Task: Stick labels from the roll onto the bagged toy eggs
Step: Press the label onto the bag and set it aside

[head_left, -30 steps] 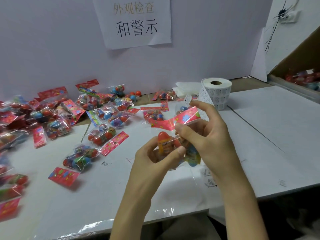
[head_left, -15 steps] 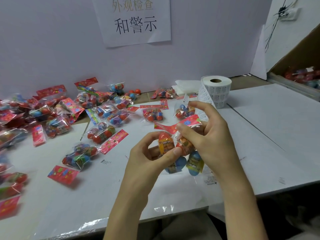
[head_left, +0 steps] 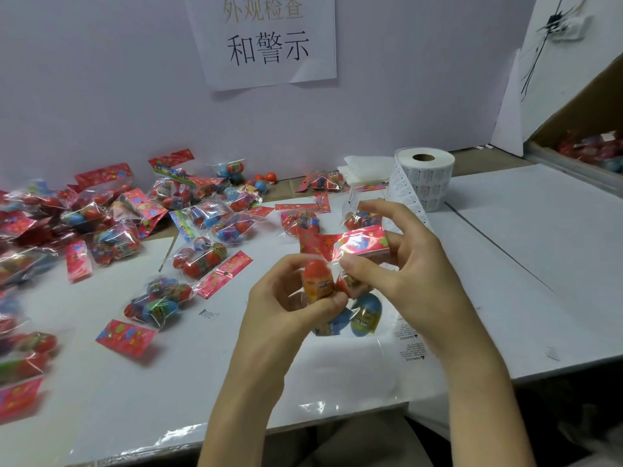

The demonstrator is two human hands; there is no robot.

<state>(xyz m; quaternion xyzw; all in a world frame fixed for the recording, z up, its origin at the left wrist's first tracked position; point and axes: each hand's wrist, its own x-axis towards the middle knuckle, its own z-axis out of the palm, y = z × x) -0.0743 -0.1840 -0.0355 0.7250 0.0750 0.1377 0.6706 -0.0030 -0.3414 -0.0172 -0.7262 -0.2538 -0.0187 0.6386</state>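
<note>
**Head view, bag held over the table.** Both hands hold one bag (head_left: 347, 284) of toy eggs above the near centre of the table (head_left: 526, 264).

- The left hand (head_left: 286, 298) has its fingers curled round the bag's left side, with the thumb pressed under an orange egg (head_left: 317, 281).
- The right hand (head_left: 408, 264) pinches the bag just below its red header (head_left: 357, 242): the thumb is in front, the fingers are behind, and the index finger is lifted and bent above the header.
- Two blue eggs (head_left: 365, 313) hang at the bag's lower end, clear of the table.
- The roll (head_left: 424, 178) stands upright on the far side, right of centre. A loose strip (head_left: 403, 197) of labels trails down from it and passes behind the right hand. Whether a label sits on either hand cannot be told.
- Two more bags (head_left: 301, 220) lie just beyond the hands.
- A pile (head_left: 101, 224) of bags covers the far left of the table.
- A paper sign (head_left: 266, 38) is fixed to the far wall.
- A cardboard box (head_left: 580, 123) stands at the far right.
</note>
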